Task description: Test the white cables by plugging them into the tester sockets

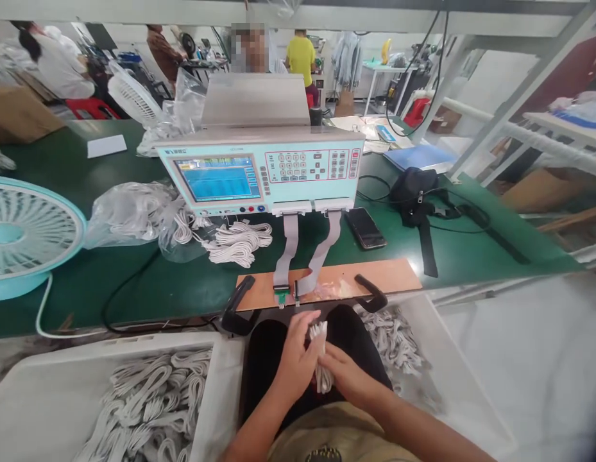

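Note:
Both hands are low over my lap, wrapped around one coiled bundle of white cable (321, 359). My left hand (298, 359) grips its left side with fingers curled. My right hand (346, 375) closes on its lower right part. Just ahead lies a brown board (374, 277) with black handles and small green connectors (281, 292), joined by two grey ribbon cables (321, 253) to a pale blue tester (263, 173) with a lit screen.
A white bin (52, 398) of coiled white cables sits at my left, another pile (394, 333) at my right. On the green table (471, 250): loose cable bundles (237, 242), plastic bags, a phone (365, 228), a black pouch (413, 189), a teal fan (23, 237). People work behind.

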{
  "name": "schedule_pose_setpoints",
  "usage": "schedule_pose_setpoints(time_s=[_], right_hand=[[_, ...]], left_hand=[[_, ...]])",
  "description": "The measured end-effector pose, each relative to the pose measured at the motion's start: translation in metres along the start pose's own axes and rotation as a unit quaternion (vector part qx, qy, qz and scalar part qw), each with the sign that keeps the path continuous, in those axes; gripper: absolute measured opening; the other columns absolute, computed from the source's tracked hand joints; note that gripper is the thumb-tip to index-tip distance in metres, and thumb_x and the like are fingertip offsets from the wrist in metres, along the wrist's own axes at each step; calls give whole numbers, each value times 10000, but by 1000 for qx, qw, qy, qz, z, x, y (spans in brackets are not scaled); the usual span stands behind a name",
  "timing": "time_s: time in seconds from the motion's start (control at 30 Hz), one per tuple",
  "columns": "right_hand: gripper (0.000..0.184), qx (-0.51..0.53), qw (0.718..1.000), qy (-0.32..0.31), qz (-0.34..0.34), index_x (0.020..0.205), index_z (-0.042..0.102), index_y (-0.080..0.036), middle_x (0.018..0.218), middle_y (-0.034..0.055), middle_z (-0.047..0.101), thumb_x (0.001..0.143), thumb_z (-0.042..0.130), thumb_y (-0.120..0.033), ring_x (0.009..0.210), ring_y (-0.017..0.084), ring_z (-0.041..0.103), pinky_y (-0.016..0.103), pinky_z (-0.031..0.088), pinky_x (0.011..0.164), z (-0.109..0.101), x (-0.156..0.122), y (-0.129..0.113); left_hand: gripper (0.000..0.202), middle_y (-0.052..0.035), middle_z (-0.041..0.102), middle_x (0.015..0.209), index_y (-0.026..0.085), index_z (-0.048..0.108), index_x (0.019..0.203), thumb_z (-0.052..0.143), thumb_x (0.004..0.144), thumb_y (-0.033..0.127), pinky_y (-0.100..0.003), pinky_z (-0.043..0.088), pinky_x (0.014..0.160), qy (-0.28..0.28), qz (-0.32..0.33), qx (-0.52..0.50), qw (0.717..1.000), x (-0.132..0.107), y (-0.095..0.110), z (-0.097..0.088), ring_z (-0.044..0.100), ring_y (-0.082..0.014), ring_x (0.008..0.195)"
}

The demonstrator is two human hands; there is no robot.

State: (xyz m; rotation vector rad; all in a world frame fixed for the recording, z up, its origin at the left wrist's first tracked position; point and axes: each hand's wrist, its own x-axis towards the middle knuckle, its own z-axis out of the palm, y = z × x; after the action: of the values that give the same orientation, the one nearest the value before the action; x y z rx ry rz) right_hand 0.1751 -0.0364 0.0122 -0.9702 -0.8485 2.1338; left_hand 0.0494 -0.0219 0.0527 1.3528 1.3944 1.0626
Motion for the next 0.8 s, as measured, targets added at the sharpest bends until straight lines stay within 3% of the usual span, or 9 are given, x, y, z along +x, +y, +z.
schedule_pose_setpoints(time_s=[0.07,0.13,0.23,0.37,0.47,0.57,0.67,0.73,0.8], right_hand=[[315,77,997,31,2,896,575,-176,754,14,569,755,611,-454,649,132,540,254,424,602,-6,4,0],[282,99,994,46,-4,875,590,-173,777,23,578,754,620,-426,679,143,553,254,430,604,-10,5,-2],[283,78,995,65,-5,841,608,-183,708,7,581,736,629,-445,619,141,547,244,423,554,-4,6,-3],[371,-12,991,134,-24,950,639,-219,837,25,641,672,684,-461,805,194,576,267,458,676,3,3,-1],[413,-87,986,141,-6,927,667,-201,825,52,663,636,695,-492,838,242,584,291,475,687,-5,7,2],[441,-104,986,124,26,855,683,-165,791,66,672,613,686,-534,817,257,598,304,482,717,-14,13,10],[470,-128,986,97,43,891,663,-145,785,70,670,702,576,-566,800,261,609,325,490,720,-19,14,16],[479,-208,973,97,7,949,635,-137,843,86,663,732,537,-553,861,280,599,352,483,763,-23,16,19],[514,-331,928,156,-76,1029,596,-131,976,120,630,699,575,-526,986,315,546,410,434,864,-30,17,22]], left_hand=[[277,-76,536,1099,221,574,1059,531,789,267,-349,389,895,-1,65,96,993,-14,-7,-11,495,-213,1041],[259,-51,583,955,222,591,980,611,733,295,-310,435,779,-44,59,143,987,-28,-15,-17,546,-201,894],[306,-17,623,783,206,581,892,695,644,345,-262,428,613,-89,-23,161,983,-41,-26,-12,565,-180,704],[118,4,633,683,182,568,833,563,744,259,-221,406,557,-87,-112,71,987,-44,-37,-1,562,-133,599],[77,31,576,581,168,579,767,512,732,183,-189,372,472,-101,-146,34,984,-41,-47,-4,509,-100,499],[53,29,556,575,167,581,666,539,685,141,-190,363,516,-72,-54,124,988,-41,-50,-11,482,-91,526],[80,20,573,608,175,574,644,558,634,96,-191,357,555,-44,48,219,974,-42,-50,-13,489,-94,563],[89,17,578,606,179,567,660,570,619,100,-191,349,527,-48,76,259,962,-43,-51,-13,490,-93,542],[70,7,585,609,180,561,666,587,628,128,-202,353,521,-65,113,307,943,-43,-54,-13,502,-103,544]])
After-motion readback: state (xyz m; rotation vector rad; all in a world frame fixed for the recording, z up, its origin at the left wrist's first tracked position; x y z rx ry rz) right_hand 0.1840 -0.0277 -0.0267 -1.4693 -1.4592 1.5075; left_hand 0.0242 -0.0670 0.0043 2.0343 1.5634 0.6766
